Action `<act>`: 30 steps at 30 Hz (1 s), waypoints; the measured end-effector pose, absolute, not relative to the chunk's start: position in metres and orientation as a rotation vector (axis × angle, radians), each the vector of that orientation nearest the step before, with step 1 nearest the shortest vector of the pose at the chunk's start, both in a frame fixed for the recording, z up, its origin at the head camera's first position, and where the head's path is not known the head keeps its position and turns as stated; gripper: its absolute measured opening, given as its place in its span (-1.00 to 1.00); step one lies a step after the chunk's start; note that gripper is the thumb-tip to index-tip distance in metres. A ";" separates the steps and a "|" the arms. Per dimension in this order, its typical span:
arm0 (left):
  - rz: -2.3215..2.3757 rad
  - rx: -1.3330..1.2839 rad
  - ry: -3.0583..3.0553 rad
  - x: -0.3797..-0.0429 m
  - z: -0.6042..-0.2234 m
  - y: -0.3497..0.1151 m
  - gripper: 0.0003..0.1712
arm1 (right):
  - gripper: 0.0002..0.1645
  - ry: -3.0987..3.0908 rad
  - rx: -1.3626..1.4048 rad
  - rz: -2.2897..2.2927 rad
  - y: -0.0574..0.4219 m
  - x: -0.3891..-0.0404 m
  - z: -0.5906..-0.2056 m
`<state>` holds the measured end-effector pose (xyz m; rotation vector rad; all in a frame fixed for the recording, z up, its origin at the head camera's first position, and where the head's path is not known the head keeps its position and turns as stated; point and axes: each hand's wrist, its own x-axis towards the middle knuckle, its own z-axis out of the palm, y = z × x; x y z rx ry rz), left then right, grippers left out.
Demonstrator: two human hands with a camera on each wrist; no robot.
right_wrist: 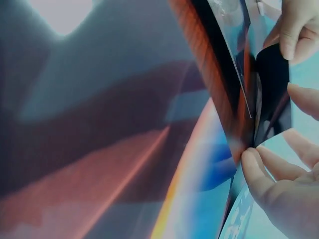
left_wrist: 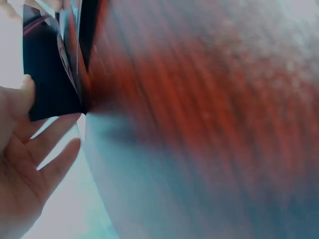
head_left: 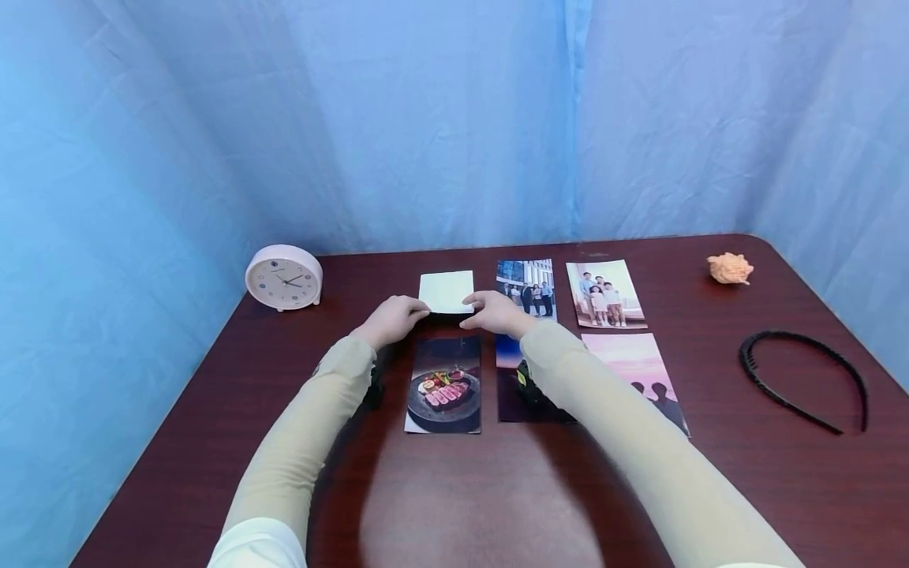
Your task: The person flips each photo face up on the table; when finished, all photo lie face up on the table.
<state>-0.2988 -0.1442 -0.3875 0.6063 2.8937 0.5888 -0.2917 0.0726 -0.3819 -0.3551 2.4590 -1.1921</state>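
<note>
Both my hands hold a photo print [head_left: 446, 292] just above the far part of the table. Its upper side looks plain white in the head view, while the wrist views show a dark glossy face [left_wrist: 50, 69]. My left hand [head_left: 393, 319] pinches the near left corner between thumb and fingers. At the right edge, my right hand [head_left: 499, 312] has the print between its thumb and fingers. Directly nearer lies a print of a steak plate [head_left: 445, 394]. Beneath the right forearm are a group-in-suits print [head_left: 525, 292] and a partly covered dark blue print [head_left: 513, 394].
A family print [head_left: 606, 293] and a pink-sky print [head_left: 632, 359] lie farther right. The white clock [head_left: 284, 278] stands at the far left. A peach scrunched puff [head_left: 730, 268] and a black headband [head_left: 802, 339] sit on the right. Blue curtains [head_left: 440, 118] close off the back.
</note>
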 end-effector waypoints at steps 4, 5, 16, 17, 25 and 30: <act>0.813 0.570 2.936 -0.299 -0.389 -0.152 -0.72 | -0.48 2.526 -0.415 -1.161 0.071 -0.289 -0.382; 0.885 0.560 2.939 -0.298 -0.388 -0.154 -0.73 | -0.49 2.546 -0.432 -1.155 0.070 -0.289 -0.382; 1.682 0.429 2.905 -0.290 -0.363 -0.155 -0.77 | -0.83 2.725 -0.558 -1.362 0.060 -0.287 -0.380; 1.748 0.422 2.895 -0.289 -0.361 -0.154 -0.77 | -0.84 2.730 -0.557 -1.407 0.060 -0.288 -0.379; 2.121 0.321 2.674 -0.286 -0.355 -0.146 -0.77 | -0.77 2.752 -0.470 -1.740 0.061 -0.287 -0.372; 2.204 0.249 2.587 -0.283 -0.361 -0.145 -0.72 | -0.74 2.628 -0.289 -1.962 0.065 -0.288 -0.370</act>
